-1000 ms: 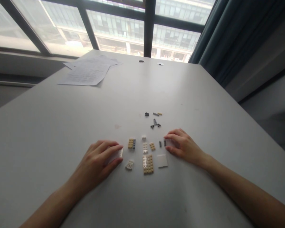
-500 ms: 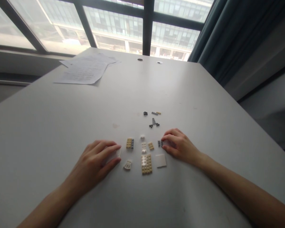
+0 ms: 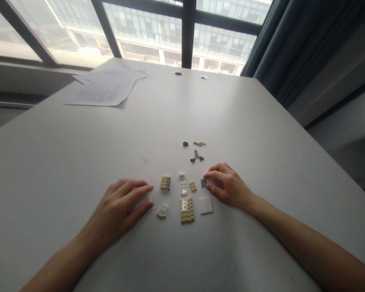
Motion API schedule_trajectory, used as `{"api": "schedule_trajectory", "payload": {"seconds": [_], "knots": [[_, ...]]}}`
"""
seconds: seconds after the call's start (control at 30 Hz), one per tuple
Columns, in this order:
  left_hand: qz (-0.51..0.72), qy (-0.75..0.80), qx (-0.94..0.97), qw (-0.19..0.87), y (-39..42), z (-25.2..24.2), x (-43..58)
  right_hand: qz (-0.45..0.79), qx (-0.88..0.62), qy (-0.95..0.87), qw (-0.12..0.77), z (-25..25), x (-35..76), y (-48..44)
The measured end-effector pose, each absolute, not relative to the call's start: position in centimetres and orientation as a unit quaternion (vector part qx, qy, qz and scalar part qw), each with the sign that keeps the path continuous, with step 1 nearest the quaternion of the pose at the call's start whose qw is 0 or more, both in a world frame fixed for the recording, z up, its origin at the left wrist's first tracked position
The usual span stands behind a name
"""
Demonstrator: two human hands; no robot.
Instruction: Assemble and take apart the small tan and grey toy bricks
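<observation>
Small toy bricks lie on a white table. My left hand rests on the table with thumb and fingers closed round a white brick. My right hand lies curled, its fingertips pinching a small grey piece. Between the hands lie a tan-and-blue plate, a small white piece, a white plate, a small tan plate, a larger tan plate, a flat white tile and a white grille piece.
Farther back lie several dark grey bits, one dark piece and a grey-and-tan strip. Printed paper sheets sit at the far left corner. Two cable holes mark the far edge by the window. A curtain hangs at the right.
My right hand has slid a little to the left, and the two small grey pieces at its fingertips have come together. The left hand has kept its grip on the white brick.
</observation>
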State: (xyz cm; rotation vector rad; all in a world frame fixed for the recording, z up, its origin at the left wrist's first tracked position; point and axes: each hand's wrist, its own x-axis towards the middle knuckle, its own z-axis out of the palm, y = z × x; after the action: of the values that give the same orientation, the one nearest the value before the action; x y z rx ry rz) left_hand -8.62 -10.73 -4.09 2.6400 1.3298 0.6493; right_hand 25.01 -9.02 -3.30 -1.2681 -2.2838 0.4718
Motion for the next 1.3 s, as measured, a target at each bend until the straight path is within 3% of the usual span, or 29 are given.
{"api": "schedule_trajectory", "payload": {"seconds": [0.57,1.3], "knots": [[0.192,0.472,0.857,0.075,-11.2,-3.4,-8.0,0.246,-0.483,-0.775,0.325,-3.8,25.7,-9.2],[0.174,0.495,0.844,0.110,-11.0,-2.9,-8.3,0.291,-0.515,-0.721,0.360,-3.5,25.8,-9.1]]}}
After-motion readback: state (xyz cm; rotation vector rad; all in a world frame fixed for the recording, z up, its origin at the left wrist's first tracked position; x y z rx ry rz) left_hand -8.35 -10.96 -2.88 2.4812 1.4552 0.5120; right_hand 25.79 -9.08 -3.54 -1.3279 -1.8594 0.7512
